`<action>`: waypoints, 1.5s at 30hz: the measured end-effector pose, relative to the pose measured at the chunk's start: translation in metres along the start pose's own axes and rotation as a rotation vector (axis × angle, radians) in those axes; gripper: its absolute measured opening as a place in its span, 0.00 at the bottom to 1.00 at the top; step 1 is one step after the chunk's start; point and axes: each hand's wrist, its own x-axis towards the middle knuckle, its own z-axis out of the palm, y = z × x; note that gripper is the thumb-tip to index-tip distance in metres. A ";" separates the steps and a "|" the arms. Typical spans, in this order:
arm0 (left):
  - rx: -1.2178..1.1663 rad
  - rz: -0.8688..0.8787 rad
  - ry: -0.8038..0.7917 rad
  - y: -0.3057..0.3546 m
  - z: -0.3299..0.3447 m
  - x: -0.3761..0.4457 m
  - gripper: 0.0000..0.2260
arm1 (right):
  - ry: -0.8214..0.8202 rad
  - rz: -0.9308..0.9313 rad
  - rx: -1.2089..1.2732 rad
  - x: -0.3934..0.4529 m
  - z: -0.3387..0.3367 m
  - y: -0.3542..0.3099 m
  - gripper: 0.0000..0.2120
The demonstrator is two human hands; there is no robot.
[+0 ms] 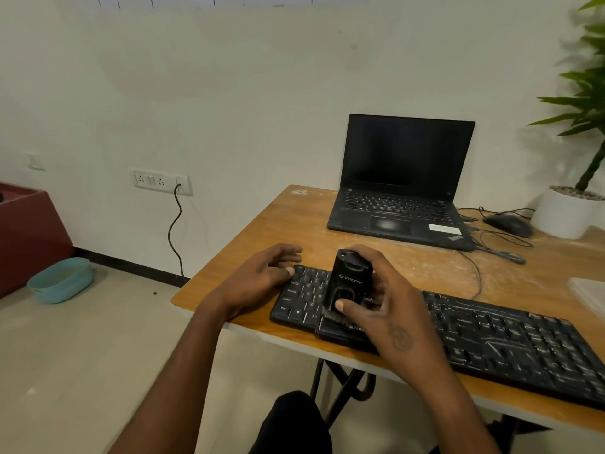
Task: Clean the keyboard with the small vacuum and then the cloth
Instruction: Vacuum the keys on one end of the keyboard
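Right hand (383, 309) grips the small vacuum (350, 283) upright on the keyboard's (491, 332) left end.
Head view: its long run of keys stretches rightward along the desk's (262, 224) near edge; left hand (262, 276), fingers loosely spread, steadies the left corner.

Wall (229, 77) plain off-white, carrying a switch and socket plate (161, 181) with one dark cord (175, 231) hanging to the black skirting. Floor (82, 371) pale beige; a teal tub (60, 280) sits beside a reddish-brown cabinet (29, 231). Wooden surface (294, 221) scuffed, on black metal legs (340, 388).
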 end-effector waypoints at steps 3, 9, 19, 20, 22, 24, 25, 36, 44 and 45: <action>0.060 0.021 -0.114 0.000 -0.006 -0.013 0.33 | 0.023 -0.016 0.046 0.000 -0.002 -0.002 0.32; 0.183 -0.010 -0.388 -0.003 -0.014 -0.019 0.56 | 0.058 0.027 0.034 -0.015 -0.020 0.008 0.34; 0.227 0.013 -0.348 -0.006 -0.008 -0.010 0.59 | -0.058 -0.066 -0.204 -0.004 0.017 -0.009 0.35; 0.230 0.013 -0.345 -0.006 -0.008 -0.011 0.59 | -0.060 -0.060 -0.207 -0.004 0.014 -0.009 0.35; 0.238 0.011 -0.330 -0.005 -0.007 -0.010 0.59 | -0.056 -0.032 -0.213 -0.008 -0.001 -0.006 0.35; 0.241 0.010 -0.319 -0.007 -0.007 -0.010 0.59 | -0.030 0.009 -0.186 -0.017 -0.019 0.001 0.35; 0.241 0.010 -0.315 -0.008 -0.007 -0.009 0.59 | -0.012 0.029 -0.170 -0.021 -0.026 0.004 0.35; 0.245 0.010 -0.304 -0.007 -0.005 -0.011 0.58 | -0.032 -0.062 -0.201 -0.004 0.015 -0.001 0.35; 0.222 0.008 -0.331 -0.008 -0.006 -0.009 0.56 | 0.005 -0.054 -0.239 0.004 0.014 0.003 0.34; 0.211 0.018 -0.336 -0.007 -0.006 -0.010 0.55 | -0.004 -0.063 -0.248 0.008 0.022 0.002 0.35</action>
